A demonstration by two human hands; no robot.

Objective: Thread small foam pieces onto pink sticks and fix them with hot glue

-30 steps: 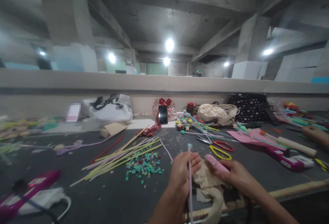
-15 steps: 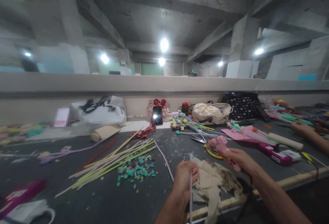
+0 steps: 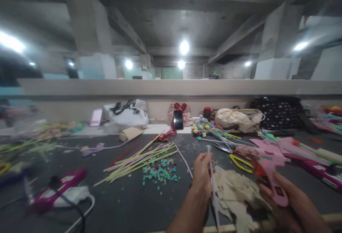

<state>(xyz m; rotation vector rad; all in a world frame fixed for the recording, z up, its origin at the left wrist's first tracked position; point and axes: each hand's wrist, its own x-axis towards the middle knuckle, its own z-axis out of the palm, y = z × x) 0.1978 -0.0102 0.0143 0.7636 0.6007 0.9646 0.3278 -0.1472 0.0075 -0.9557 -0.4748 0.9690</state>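
Observation:
My left hand is closed around a lilac pipe cleaner, which stands nearly upright with a small teal piece at its top. My right hand grips a pink hot glue gun by the handle; its nozzle points left and is partly blurred. Between my hands a crumpled, stained beige cloth lies on the dark table. To the left of my left hand is a scatter of small teal bits, with a few red and yellow ones among them.
Yellow and lilac pipe cleaners lie to the left. Yellow-handled pliers rest behind the cloth. A bunch of finished stems, a phone and bags stand along the back. Purple power strips with cords lie at both sides.
The view has swung left, so the table's things sit further right. The glue gun has turned and moved right, away from my left hand. The co-worker's arm at right is out of view.

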